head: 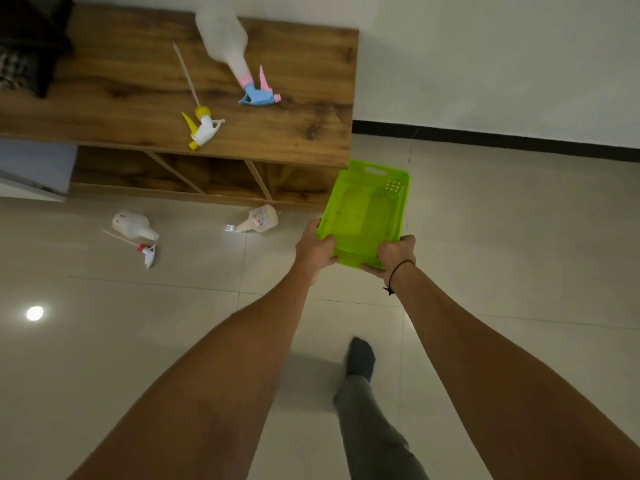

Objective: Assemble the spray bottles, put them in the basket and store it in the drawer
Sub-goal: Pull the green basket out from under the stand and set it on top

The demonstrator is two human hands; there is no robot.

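Note:
I hold an empty green basket (363, 209) above the floor, just right of the wooden cabinet (294, 133). My left hand (313, 247) grips its near left corner and my right hand (394, 254) its near right corner. On the cabinet top stands a white bottle (225, 39) fitted with a pink and blue spray head (259, 93). Beside it lies a loose yellow and white spray head (202, 128) with its long tube. On the floor lie a white bottle (133, 225), a red and white spray head (147, 252) and another white bottle (259, 220).
The cabinet has open shelves (207, 174) below its top. A dark cushion (24, 53) rests at the cabinet's far left. A pale box (34, 168) sits at the left. My foot (360, 358) stands on the tiled floor. A wall with a dark skirting (485, 136) runs at the right.

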